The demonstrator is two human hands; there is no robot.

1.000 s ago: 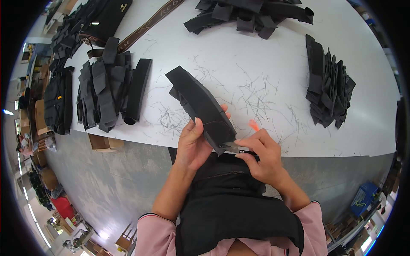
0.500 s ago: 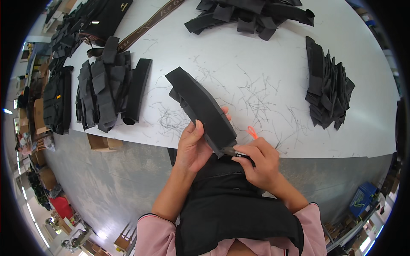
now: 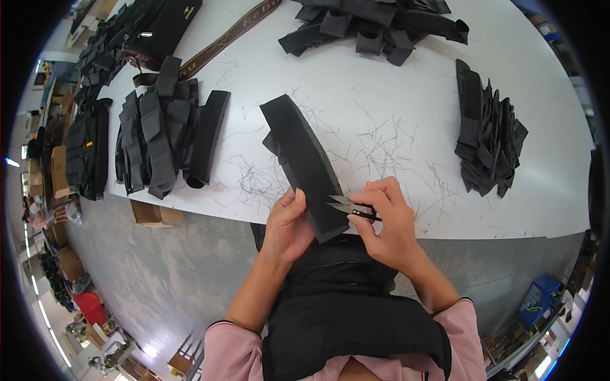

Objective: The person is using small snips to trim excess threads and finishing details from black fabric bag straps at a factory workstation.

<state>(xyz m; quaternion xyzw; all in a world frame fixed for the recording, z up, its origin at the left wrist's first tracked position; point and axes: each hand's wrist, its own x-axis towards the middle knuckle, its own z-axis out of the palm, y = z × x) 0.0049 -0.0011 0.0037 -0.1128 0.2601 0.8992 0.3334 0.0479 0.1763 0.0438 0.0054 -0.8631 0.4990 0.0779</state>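
A long black fabric strip, folded and stitched, is held tilted over the near table edge. My left hand grips its lower left side, thumb on top and the other fingers hidden beneath. My right hand holds small black-handled thread snips between thumb and fingers. Their two pointed blades are apart and lie over the strip's right edge near its lower end. A bit of the orange cord on the snips shows by my right fingers.
On the white table lie scattered thread clippings. Piles of black strips rest at left, at the far side and at right. A black bag with a brown patterned strap sits far left.
The snips have moved up and left from the strip's lower corner to its right edge, blades now plainly apart. The strip is turned slightly more upright.
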